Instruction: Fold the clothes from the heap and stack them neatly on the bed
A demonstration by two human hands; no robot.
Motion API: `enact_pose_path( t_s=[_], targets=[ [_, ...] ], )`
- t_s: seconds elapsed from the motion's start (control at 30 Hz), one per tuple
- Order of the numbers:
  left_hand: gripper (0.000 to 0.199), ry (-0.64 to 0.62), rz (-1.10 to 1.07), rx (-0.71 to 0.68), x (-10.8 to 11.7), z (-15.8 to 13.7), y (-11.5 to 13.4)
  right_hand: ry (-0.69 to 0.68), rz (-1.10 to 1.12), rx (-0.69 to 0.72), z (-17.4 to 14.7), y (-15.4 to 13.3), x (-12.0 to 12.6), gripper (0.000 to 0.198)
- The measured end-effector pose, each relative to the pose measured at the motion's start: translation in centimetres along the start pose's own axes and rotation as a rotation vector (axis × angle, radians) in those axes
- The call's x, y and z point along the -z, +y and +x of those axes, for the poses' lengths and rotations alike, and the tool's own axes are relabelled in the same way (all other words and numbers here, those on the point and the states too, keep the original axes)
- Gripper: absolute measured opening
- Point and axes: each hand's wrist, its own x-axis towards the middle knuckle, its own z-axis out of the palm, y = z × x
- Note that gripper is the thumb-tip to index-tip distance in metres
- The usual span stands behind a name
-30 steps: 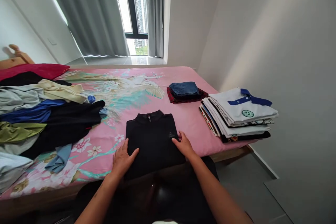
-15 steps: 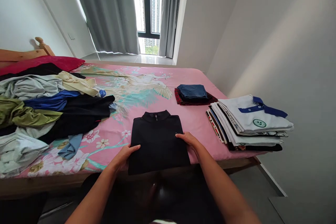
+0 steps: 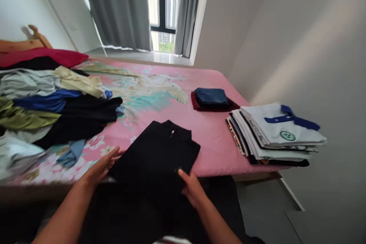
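Observation:
A folded black shirt with a collar and a short zip lies turned at an angle over the front edge of the bed. My right hand grips its right side, thumb on top and fingers underneath. At the shirt's left edge is my left hand, slightly blurred, its fingers stretched out; whether it touches the cloth is hard to see. The lower part of the shirt blends into the dark clothing below.
A pink flowered sheet covers the bed. On the left lies a heap of loose clothes, including an olive garment. To the right are folded jeans on red cloth and a stack of folded shirts, topped by a white polo.
The black shirt has turned clockwise and come nearer me. My right hand moved left and down with it; my left hand shifted left and its fingers spread off the shirt's front.

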Motion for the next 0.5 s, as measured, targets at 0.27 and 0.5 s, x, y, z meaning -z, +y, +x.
enact_pose_path(
  t_s=[0.27, 0.5],
  targets=[
    [0.041, -0.16, -0.436, 0.098, -2.6, -6.0, -12.5, 0.037, 0.05, -0.134, 0.2, -0.3, -0.1, 0.054],
    [0.04, -0.018, -0.702, -0.029, -13.0, -8.6, -13.3, 0.049, -0.037, -0.071, -0.9, 0.0, 0.5, 0.048]
  ],
)
